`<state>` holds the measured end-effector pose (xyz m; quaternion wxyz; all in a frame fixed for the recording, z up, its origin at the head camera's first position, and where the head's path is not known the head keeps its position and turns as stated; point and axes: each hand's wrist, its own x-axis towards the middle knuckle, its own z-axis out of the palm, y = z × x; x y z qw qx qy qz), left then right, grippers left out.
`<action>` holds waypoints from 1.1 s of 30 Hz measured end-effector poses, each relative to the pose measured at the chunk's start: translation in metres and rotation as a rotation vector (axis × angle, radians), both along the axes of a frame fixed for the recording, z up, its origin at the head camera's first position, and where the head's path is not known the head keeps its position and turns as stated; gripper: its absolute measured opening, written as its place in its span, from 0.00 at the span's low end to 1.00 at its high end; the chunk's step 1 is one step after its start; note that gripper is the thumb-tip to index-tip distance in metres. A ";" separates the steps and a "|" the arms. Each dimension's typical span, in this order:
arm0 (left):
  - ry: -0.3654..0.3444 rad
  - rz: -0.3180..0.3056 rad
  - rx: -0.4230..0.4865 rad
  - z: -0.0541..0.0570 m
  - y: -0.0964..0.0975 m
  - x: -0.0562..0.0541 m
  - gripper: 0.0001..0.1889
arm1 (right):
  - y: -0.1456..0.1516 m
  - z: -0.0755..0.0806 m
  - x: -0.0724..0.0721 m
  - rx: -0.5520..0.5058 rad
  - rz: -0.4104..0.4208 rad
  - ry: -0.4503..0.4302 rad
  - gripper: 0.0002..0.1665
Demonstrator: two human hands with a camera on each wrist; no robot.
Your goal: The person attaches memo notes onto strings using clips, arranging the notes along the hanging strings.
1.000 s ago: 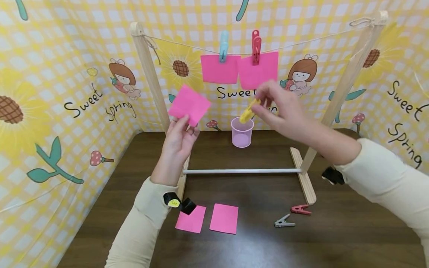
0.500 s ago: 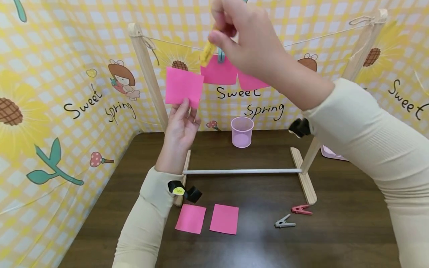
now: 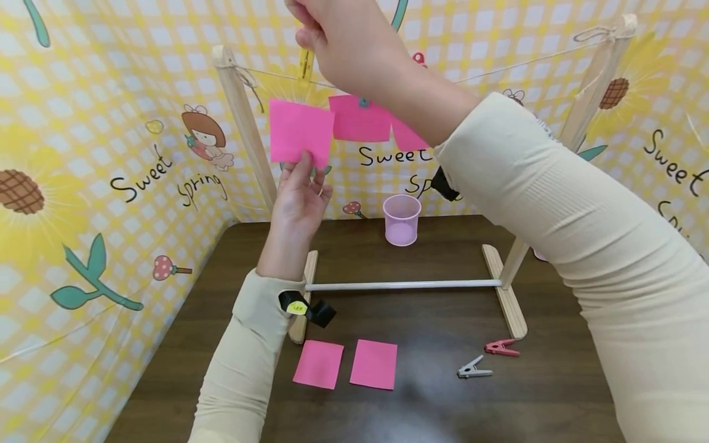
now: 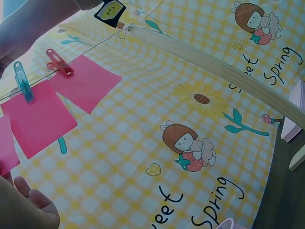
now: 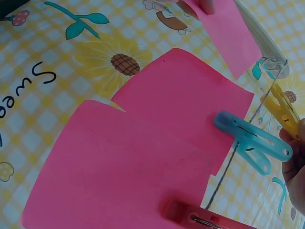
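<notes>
My left hand [image 3: 299,206] pinches a pink paper square [image 3: 299,134] by its lower edge, holding it up just below the left part of the string [image 3: 498,72]. Above that paper, my right hand [image 3: 357,49] grips a yellow clothespin [image 3: 305,66], its nose pointing down at the string. In the right wrist view the yellow clothespin [image 5: 282,107] is beside the string and apart from the paper. Two more pink squares hang to the right, one under a light-blue clothespin [image 5: 252,138], the other under a red clothespin [image 4: 59,63]. My right forearm partly hides them in the head view.
Wooden posts [image 3: 244,117] and a white rod [image 3: 404,286] form the frame. A purple cup [image 3: 401,224] stands behind the rod. In front lie two pink squares [image 3: 318,364], a grey clothespin [image 3: 474,368] and a pinkish-red clothespin [image 3: 501,348].
My right hand has carried the yellow clothespin up and left, from above the cup to the string's left part. My left hand has raised its paper slightly and turned it nearly upright.
</notes>
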<state>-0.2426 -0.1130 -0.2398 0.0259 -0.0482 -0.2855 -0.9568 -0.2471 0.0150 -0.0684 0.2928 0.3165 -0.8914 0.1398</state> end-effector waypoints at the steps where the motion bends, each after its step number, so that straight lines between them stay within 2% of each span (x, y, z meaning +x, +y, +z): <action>1: 0.004 -0.005 -0.003 0.000 0.000 0.000 0.12 | 0.000 -0.001 -0.001 0.005 0.008 0.009 0.05; 6: 0.035 -0.026 -0.013 0.004 0.001 -0.002 0.11 | -0.001 -0.003 -0.002 0.013 0.037 0.034 0.11; 11: 0.070 -0.041 -0.009 0.009 0.003 -0.005 0.10 | -0.001 -0.005 -0.002 0.009 0.063 0.016 0.16; 15: 0.071 -0.035 -0.015 0.010 0.005 -0.005 0.11 | -0.003 -0.006 -0.001 0.005 0.082 0.000 0.19; 19: 0.062 -0.026 -0.027 0.011 0.004 -0.005 0.10 | -0.004 -0.005 -0.001 0.017 0.082 -0.016 0.16; 23: 0.054 -0.016 -0.037 0.013 0.003 -0.005 0.10 | -0.002 -0.004 0.000 0.027 0.093 -0.068 0.11; 29: 0.045 -0.012 -0.022 0.012 0.003 -0.005 0.09 | 0.004 -0.006 0.001 0.071 0.105 -0.144 0.26; 33: 0.061 -0.015 -0.034 0.010 0.002 -0.004 0.08 | 0.008 -0.006 0.001 0.102 0.107 -0.162 0.32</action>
